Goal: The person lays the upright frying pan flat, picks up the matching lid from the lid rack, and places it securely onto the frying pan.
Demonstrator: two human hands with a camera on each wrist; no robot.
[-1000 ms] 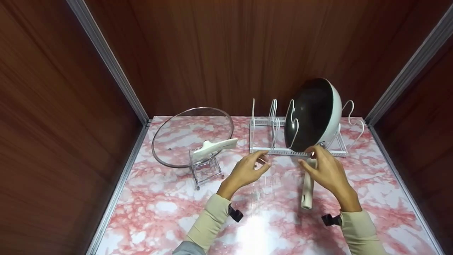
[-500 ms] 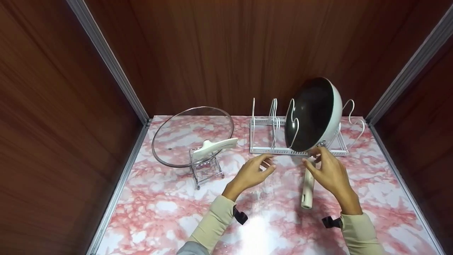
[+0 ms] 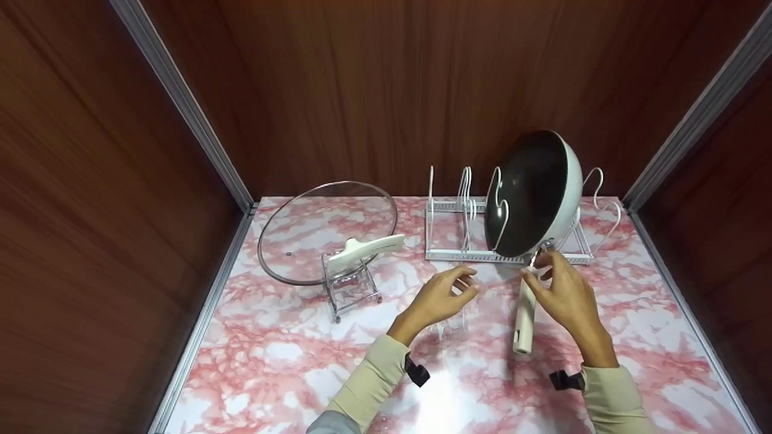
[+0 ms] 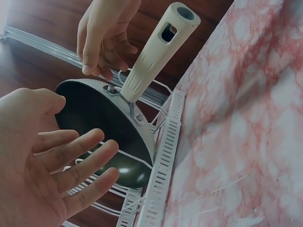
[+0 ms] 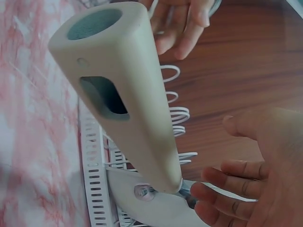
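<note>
Dark brown wood-grain panels [image 3: 374, 90] on three sides, grey metal strips [image 3: 187, 102] at the corners; tabletop [image 3: 271, 361] marbled pink and white, with a bright glare patch near the front. At the back right, a white wire rack [image 3: 464, 256] with slotted rails and curved dividers. In it a pan [image 3: 537, 193] stands on edge, tilted, dark inside facing left, pale outside to the right. Its cream handle [image 3: 525, 319] projects forward toward the person; a slot shows near the end. Right hand [image 3: 564, 292] is beside the handle's upper part, close to the metal neck [image 4: 127, 98]; fingers bent, thumb apart from them, not clamped round the handle. Whether a fingertip touches the neck, cannot tell. Left hand [image 3: 440, 295] hangs to the left of the handle, in front of the rack and apart from both; in the left wrist view its fingers are loosely spread, thumb well apart, grip around nothing. Farther left, a glass lid [image 3: 319, 232] with a metal rim and a cream knob [image 3: 367, 251] sits tilted in a small wire stand [image 3: 331, 292]. Beige sleeves [image 3: 371, 377] on both arms, a black device [image 3: 417, 371] at each wrist.
</note>
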